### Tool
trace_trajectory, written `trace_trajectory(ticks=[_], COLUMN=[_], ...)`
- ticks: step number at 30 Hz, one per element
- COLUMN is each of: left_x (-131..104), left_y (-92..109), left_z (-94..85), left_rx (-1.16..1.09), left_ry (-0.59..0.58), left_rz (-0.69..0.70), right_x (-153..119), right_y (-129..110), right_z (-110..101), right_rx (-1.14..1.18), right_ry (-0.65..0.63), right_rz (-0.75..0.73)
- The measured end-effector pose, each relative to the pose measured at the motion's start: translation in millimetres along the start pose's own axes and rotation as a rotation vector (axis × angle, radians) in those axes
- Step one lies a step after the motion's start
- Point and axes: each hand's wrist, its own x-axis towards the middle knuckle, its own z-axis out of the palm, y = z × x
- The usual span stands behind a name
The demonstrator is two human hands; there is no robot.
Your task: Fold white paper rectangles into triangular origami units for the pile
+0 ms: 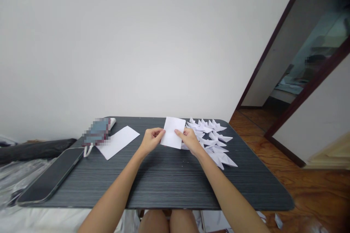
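A small white rectangle of paper [172,139] is held up above the dark table [175,185], slightly tilted. My left hand [152,139] pinches its left edge between thumb and fingers. On the right side my right hand [190,139] grips it, the thumb lying on the front face and the fingers behind. Several folded white paper boats [216,145] stand close together on the table, just right of and partly behind my right hand. Flat on the table to the left lies a white sheet of paper [119,142].
A phone [51,176] lies at the table's left edge with a white cable by it. Behind it is a blurred-out item [97,131] overlapping the white sheet. A white wall [164,43] rises behind the table; a doorway is at the right.
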Motion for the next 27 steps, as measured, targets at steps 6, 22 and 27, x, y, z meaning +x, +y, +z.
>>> trace_trajectory(ticks=[6,22,27], left_x=[2.0,2.5,2.6], left_y=[1.0,-7.1,-6.9], left_z=[0.5,10.2,10.5], left_rx=[-0.272,-0.570,-0.562], left_ry=[-0.106,-0.204,-0.191], left_rz=[-0.113,-0.306,-0.326], right_x=[2.7,0.9,0.7], right_y=[-2.1,-3.1,-3.1], right_z=[-6.5,-15.1,-15.3], right_rx=[-0.052,-0.477,-0.511], right_ry=[-0.070,-0.063,-0.053], right_rz=[-0.132,-0.479,-0.502])
